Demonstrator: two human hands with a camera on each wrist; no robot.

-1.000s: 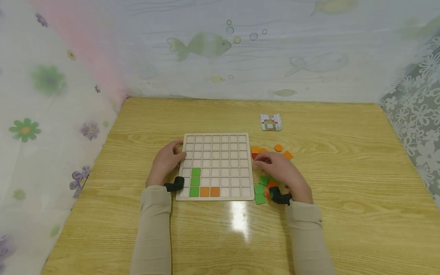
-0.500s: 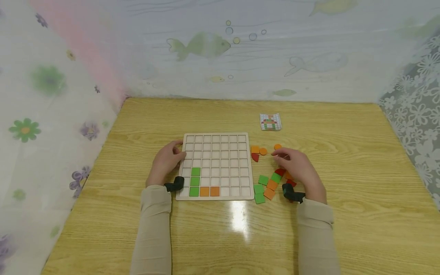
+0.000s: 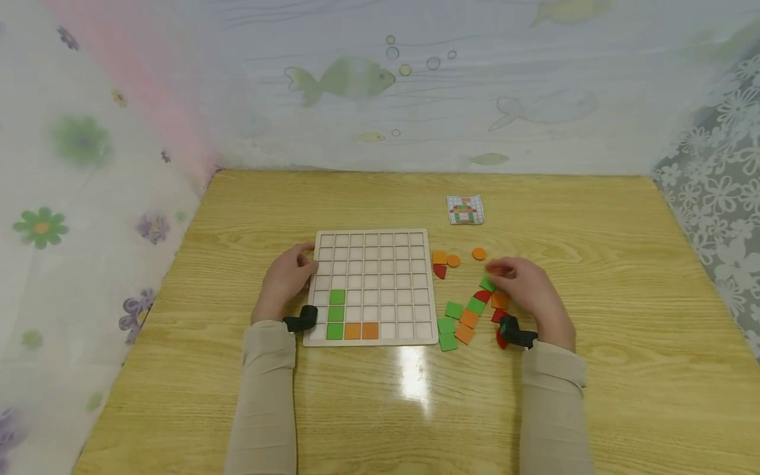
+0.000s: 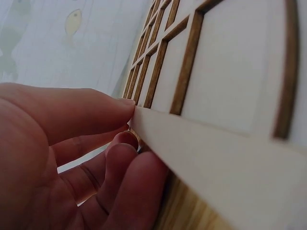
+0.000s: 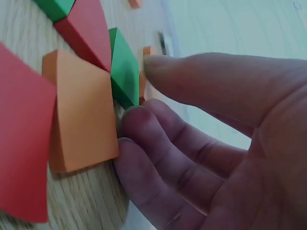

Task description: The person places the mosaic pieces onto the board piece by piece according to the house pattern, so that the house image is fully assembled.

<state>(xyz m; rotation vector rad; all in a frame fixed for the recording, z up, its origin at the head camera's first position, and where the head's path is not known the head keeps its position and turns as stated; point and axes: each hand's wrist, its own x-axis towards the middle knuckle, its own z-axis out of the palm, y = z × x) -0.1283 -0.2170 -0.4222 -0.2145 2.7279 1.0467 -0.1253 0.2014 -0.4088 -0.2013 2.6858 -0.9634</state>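
Observation:
My left hand (image 3: 286, 278) grips the left edge of a wooden grid board (image 3: 380, 264), thumb on the rim and fingers curled at its side in the left wrist view. Three green square tiles (image 3: 337, 313) form a column at the board's lower left, with two orange square tiles (image 3: 361, 330) beside the bottom one. Right of the board, my right hand (image 3: 522, 287) reaches down among loose tiles. One fingertip lies at a small orange tile (image 5: 142, 81), mostly covered; other fingers are right at a green tile (image 5: 124, 67). Whether it pinches the orange tile, I cannot tell.
Several loose green, orange and red tiles (image 3: 469, 318) lie between the board and my right wrist. Two orange discs (image 3: 478, 253), an orange square and a red quarter-round (image 3: 440, 271) sit higher up. A small printed pattern card (image 3: 466, 210) lies behind them on the wooden table (image 3: 356, 409).
My right hand has moved rightward from beside the board's edge, over the loose tiles, to the small orange tile. The left hand keeps its place on the board.

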